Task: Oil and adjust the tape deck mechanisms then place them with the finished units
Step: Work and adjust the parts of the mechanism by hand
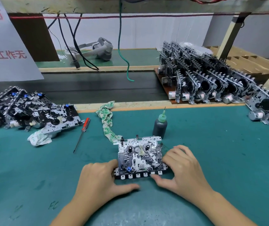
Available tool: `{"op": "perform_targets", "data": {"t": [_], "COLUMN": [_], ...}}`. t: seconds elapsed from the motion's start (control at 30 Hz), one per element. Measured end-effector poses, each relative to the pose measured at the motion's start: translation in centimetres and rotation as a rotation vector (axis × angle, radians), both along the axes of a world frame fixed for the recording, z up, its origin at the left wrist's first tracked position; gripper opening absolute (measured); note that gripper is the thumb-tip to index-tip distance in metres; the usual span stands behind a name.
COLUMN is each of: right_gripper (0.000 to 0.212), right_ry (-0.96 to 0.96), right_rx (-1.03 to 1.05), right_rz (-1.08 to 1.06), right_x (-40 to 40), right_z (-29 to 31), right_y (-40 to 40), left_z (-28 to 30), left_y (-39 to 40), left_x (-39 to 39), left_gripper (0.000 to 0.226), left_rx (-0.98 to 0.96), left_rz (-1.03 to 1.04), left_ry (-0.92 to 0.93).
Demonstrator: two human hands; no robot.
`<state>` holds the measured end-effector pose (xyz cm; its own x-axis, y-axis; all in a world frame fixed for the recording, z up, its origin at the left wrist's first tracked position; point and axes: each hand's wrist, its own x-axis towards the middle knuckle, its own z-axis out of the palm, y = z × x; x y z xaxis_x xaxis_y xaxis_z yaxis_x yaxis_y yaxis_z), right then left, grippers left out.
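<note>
Green work mat point(212, 160) — a smooth, scuffed teal surface bounded at the far side by a pale wooden strip point(146, 106); broad bare areas lie to the right of the hands and in the near left corner, where faint scrawled marks show. Beyond the strip runs a dark conveyor belt point(98, 88). White hanging sign point(4, 46), upper left, carries red Chinese characters, only partly in view. Finished units point(204, 79) stand upright in tight rows on a brown board at the far right, metal frames with round black openings and small silver motors. A heap of unprocessed mechanisms point(32, 110) lies at the far left, some with blue parts. Tape deck mechanism point(139, 158) lies flat on the mat at centre, perforated steel plate, two reels, a row of white keys along its near edge. Left hand point(101, 181) grips its left edge, fingers curled at the side, thumb flat on the mat. Right hand point(181, 170) grasps the right edge, thumb at the keys. Patterned rag point(107, 121) — crumpled, green on white — trails behind. Dark oil bottle point(160, 126), green needle nozzle, stands just behind the mechanism. Red-handled screwdriver point(82, 132) lies left.
</note>
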<state>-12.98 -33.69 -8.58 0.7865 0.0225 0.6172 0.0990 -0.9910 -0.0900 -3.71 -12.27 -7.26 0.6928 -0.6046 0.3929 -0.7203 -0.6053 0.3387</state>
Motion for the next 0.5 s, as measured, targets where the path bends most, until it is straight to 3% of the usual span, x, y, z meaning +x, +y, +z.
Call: {"op": "perform_targets", "data": {"t": [0.13, 0.23, 0.5], "right_gripper": [0.049, 0.050, 0.047], "right_ry": [-0.007, -0.042, 0.004], "right_rx": [-0.029, -0.013, -0.036], "right_rz": [-0.038, -0.119, 0.003], "right_x": [-0.15, -0.17, -0.26], "right_z": [-0.07, -0.08, 0.18], "right_y": [0.30, 0.82, 0.15], "left_z": [-0.05, -0.37, -0.25], "left_y": [0.19, 0.42, 0.09], "left_x": [0.30, 0.35, 0.54], "left_gripper": [0.058, 0.069, 0.052], "left_rx": [0.005, 0.007, -0.028], "left_rz": [-0.002, -0.086, -0.018], "left_ry": [0.127, 0.071, 0.079]}}
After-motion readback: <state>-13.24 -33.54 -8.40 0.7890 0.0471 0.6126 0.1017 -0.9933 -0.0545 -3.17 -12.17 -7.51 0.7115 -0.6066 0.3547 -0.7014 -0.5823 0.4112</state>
